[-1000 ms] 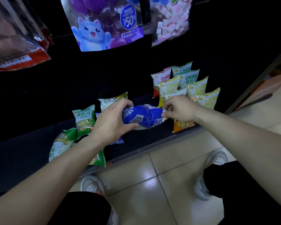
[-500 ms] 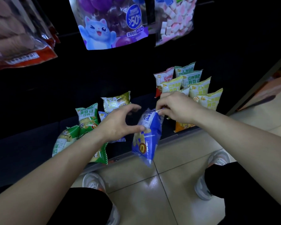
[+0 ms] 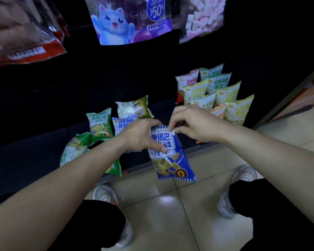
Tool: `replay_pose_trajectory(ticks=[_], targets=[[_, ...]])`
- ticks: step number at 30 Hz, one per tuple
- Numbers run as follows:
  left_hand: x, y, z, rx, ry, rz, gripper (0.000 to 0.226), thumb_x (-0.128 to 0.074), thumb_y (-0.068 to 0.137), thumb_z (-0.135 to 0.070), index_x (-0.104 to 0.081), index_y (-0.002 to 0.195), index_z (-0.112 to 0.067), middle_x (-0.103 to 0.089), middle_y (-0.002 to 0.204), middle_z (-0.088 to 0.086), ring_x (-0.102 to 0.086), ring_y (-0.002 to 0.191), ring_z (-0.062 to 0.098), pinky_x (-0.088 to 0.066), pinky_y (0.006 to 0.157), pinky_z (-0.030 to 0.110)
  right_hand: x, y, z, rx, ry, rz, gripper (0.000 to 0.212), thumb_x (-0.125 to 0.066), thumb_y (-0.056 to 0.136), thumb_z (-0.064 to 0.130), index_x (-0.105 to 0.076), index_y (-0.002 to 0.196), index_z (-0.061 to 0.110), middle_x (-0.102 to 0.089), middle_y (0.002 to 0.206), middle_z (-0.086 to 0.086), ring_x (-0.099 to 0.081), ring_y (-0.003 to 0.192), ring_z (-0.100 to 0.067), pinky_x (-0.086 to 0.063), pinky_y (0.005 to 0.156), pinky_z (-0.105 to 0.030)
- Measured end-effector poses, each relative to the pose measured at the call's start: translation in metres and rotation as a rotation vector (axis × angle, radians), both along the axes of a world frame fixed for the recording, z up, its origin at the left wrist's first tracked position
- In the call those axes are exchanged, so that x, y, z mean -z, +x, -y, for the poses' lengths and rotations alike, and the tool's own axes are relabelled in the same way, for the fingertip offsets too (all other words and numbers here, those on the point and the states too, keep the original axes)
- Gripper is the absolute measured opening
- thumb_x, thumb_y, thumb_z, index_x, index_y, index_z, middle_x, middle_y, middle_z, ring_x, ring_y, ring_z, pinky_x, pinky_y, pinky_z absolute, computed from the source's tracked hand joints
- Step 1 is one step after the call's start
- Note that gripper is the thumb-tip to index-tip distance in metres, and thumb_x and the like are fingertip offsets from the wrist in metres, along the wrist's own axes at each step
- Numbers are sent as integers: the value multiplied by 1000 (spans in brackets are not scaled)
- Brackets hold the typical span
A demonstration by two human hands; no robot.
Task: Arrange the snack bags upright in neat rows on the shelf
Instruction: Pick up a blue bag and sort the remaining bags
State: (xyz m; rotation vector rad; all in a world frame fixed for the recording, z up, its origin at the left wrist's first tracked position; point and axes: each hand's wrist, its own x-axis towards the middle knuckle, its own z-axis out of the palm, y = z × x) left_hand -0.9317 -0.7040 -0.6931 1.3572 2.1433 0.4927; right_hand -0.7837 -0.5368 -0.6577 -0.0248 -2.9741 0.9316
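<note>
Here, a person crouches before a low dark shelf (image 3: 43, 145) and holds a blue bag (image 3: 172, 156) upright with both hands, in front of the shelf's front edge and above the tiled floor (image 3: 170, 214). The left hand (image 3: 141, 136) wraps the bag's upper left side, fingers curled over the top and thumb pressed on the white label. The right hand (image 3: 194, 122) pinches the top seam at the bag's upper right corner between thumb and fingertips, the other fingers bent close together. At ten o'clock from the blue bag a few green bags (image 3: 100, 124) stand or lean loosely on the shelf, one tipped over near the left forearm, and a blue-striped bag (image 3: 121, 124) stands partly hidden behind the left hand. At one o'clock a tight group of yellow bags (image 3: 225, 98) stands upright in rows, just beyond the right hand. At twelve o'clock, high up, a purple bag with a cartoon cat (image 3: 129, 20) hangs beside a bag of pink and white sweets (image 3: 201, 17). At the bottom are two pale shoes (image 3: 243, 176)
</note>
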Motion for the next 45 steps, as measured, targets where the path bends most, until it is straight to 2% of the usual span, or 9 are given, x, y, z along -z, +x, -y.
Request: replay_pose_trajectory(ticks=[4,8,13,18,22,26,33,39,45], targets=[[4,4,1,-32,18,-176,61,-74,47,-79,-57,83,-33,-61,76,-16,-55,69,0,-46,58,31,6,0,-6,37,-65,90,30,-73,84,16,-62,107,33,-54,107,12,-61,88,-1,-54,76,-28],[3,11,-2,-91,57,-204,60,-71,46,-82,-52,77,-34,-58,73,-15,-54,63,1,-44,52,30,15,0,-7,131,-117,148,58,-80,75,43,-46,122,36,-56,113,14,-63,83,-3,-51,66,-23],[2,18,-5,-96,52,-167,62,-72,48,-82,-53,88,-39,-57,85,-16,-54,73,0,-47,59,31,20,-2,-9,159,-64,117,33,-83,75,38,-62,96,26,-66,85,11,-60,76,-3,-50,68,-34],[1,7,2,5,-26,51,64,-85,63,-52,-55,118,-38,-61,104,-20,-59,95,2,-51,81,30,24,0,-10,168,-74,124,32,-84,75,27,-63,98,30,-66,93,13,-60,80,-4,-53,74,-37],[6,6,-1,-45,57,123,53,-82,71,-42,-60,118,-35,-69,101,-16,-65,92,4,-54,85,39,25,0,-15,222,-145,77,39,-83,76,26,-60,107,33,-65,99,14,-63,88,-6,-54,77,-34],[7,-14,-15,-128,64,31,43,-80,73,-45,-57,109,-40,-68,96,-18,-64,84,3,-55,75,37,26,4,-34,342,-69,80,54,-74,83,45,-52,129,28,-61,109,11,-63,89,-9,-51,75,-29],[31,-75,-70,-330,65,-112,52,-82,73,-42,-45,109,-33,-49,111,-14,-56,87,13,-45,71,32,35,9,-91,394,141,338,43,-54,92,55,-61,119,22,-58,118,0,-57,106,-21,-49,91,-43],[71,-119,-131,-378,58,-116,45,-83,74,-32,-47,100,-36,-54,86,-18,-57,70,4,-49,58,29,53,-17,-144,359,318,477,47,-48,94,58,-54,129,27,-50,131,-2,-50,114,-23,-44,80,-35],[115,-157,-190,-397,-32,-225,57,-84,72,-34,-54,120,-32,-61,113,-1,-60,90,17,-55,78,39,93,-38,-166,308,385,534,44,-47,95,55,-51,131,29,-46,129,-1,-51,112,-23,-48,81,-37]])
